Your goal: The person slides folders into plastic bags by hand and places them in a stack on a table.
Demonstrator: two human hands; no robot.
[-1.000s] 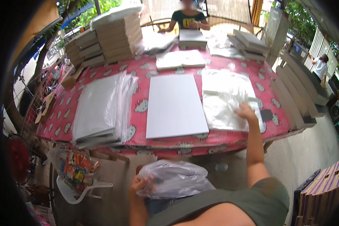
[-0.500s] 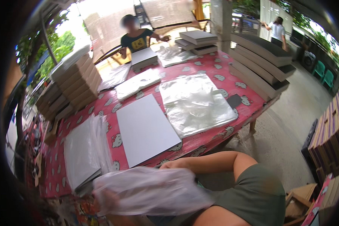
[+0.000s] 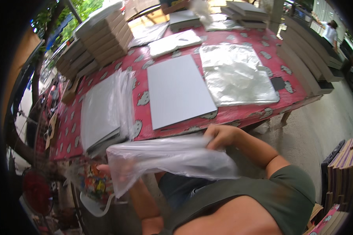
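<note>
A clear plastic bag [image 3: 172,156] stretches between my two hands in front of the table's near edge. My right hand [image 3: 219,136] is closed on the bag's upper right edge. At its left end, my left hand [image 3: 123,169] shows blurred through the film, with fingertips sticking out past the side; it appears to grip the bag. Beyond the bag, a white-faced board [image 3: 180,92] lies flat on the table. To its left rests a stack of boards in clear plastic [image 3: 102,113]. On its right lies a pile of clear plastic bags [image 3: 235,76].
The table [image 3: 141,119] has a pink patterned cover. Stacked brown boxes [image 3: 106,37] stand at the far left; long grey-brown boxes [image 3: 306,55] are piled at the right. A dark card [image 3: 277,83] lies by the bags. Striped cardboard stacks [image 3: 345,168] stand right. Another person [image 3: 330,33] is in the background.
The view has tilted down and swung left, so the table sits higher and farther right. The plastic bag is spread wider, and my right hand now shows at its edge.
</note>
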